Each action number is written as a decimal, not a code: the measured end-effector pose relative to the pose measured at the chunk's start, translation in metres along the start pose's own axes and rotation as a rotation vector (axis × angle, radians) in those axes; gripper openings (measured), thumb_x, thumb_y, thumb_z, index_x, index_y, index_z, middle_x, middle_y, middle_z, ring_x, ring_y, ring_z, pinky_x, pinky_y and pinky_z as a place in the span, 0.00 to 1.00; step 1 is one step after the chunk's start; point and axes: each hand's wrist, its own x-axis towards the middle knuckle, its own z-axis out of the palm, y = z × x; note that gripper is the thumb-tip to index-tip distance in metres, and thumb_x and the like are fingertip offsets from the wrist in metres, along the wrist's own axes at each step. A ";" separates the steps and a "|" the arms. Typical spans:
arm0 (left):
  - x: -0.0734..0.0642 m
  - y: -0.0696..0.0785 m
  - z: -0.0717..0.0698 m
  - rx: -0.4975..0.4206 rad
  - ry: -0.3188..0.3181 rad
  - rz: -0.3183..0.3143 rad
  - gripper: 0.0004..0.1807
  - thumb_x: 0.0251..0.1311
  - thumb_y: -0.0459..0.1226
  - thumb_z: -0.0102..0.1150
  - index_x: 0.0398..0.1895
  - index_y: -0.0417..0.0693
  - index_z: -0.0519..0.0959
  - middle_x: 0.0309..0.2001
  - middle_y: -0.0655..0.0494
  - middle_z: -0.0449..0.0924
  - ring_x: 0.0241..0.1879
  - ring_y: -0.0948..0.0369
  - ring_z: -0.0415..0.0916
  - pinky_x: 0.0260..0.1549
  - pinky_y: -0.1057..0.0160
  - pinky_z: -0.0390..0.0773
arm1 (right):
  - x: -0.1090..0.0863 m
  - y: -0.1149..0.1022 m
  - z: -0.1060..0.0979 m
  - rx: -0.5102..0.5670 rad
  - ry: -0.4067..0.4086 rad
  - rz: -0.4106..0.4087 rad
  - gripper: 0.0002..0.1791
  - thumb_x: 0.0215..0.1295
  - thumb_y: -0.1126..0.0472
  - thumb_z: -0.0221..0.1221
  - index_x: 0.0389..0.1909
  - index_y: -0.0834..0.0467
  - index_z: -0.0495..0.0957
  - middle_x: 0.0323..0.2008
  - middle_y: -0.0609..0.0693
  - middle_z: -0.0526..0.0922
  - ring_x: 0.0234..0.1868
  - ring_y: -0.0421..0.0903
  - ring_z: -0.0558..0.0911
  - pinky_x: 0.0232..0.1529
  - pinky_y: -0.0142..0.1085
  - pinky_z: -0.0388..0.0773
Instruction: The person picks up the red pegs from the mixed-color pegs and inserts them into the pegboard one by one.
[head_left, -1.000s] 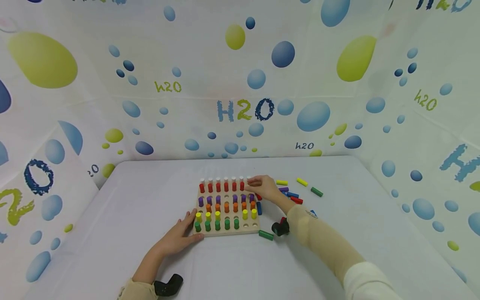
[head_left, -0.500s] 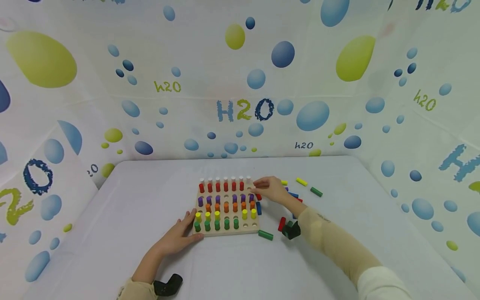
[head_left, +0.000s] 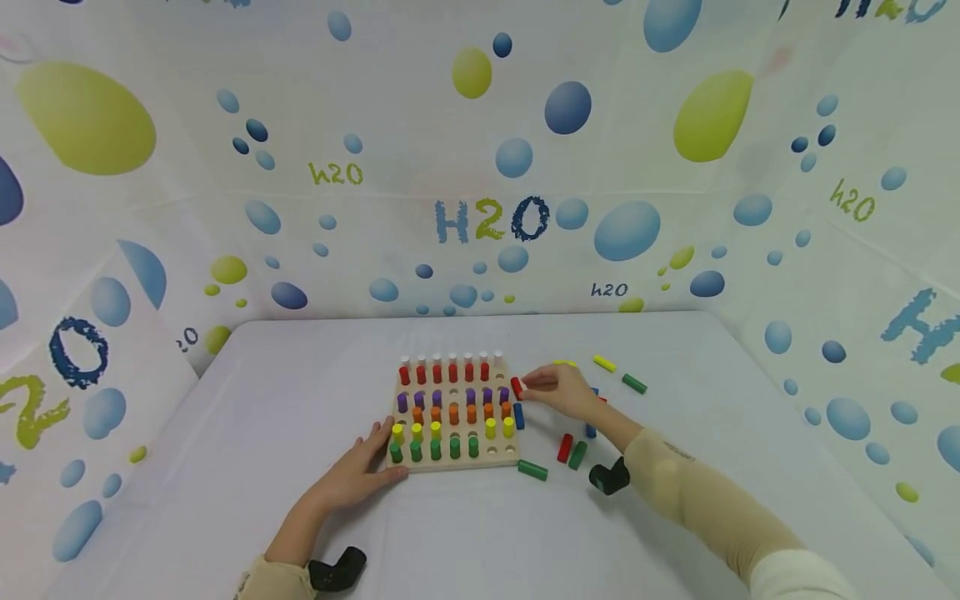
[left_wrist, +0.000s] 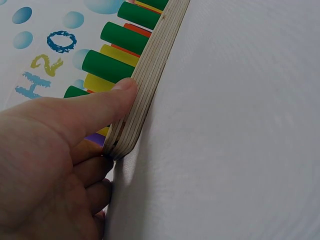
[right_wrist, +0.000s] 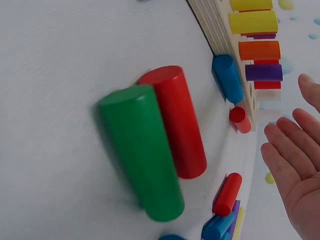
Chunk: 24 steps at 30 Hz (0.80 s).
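In the head view, the person's right hand (head_left: 558, 390) covers part of a small yellow cylindrical peg (head_left: 565, 362). In the left wrist view, the left edge cuts off the person's left hand (left_wrist: 55, 160) and the top edge the pale layered-wood pegboard (left_wrist: 150, 75); in the right wrist view, the right hand is cropped at the right and a rounded blue piece (right_wrist: 172, 237) shows only as a sliver at the bottom.

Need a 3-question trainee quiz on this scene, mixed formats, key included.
1. How many green pegs stand in the board?
A) three
B) five
C) seven

2. True or false: the left hand touches the board.

3. Head view: which loose thing lies nearest the fingertips of the right hand?

Key:
1. B
2. True
3. A red peg
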 end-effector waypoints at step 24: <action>0.001 -0.002 0.001 -0.003 0.007 0.002 0.49 0.55 0.53 0.58 0.71 0.40 0.46 0.69 0.38 0.44 0.69 0.45 0.37 0.65 0.46 0.38 | -0.046 0.012 -0.022 0.028 -0.060 -0.013 0.26 0.54 0.50 0.64 0.47 0.64 0.78 0.45 0.58 0.81 0.45 0.47 0.81 0.44 0.34 0.78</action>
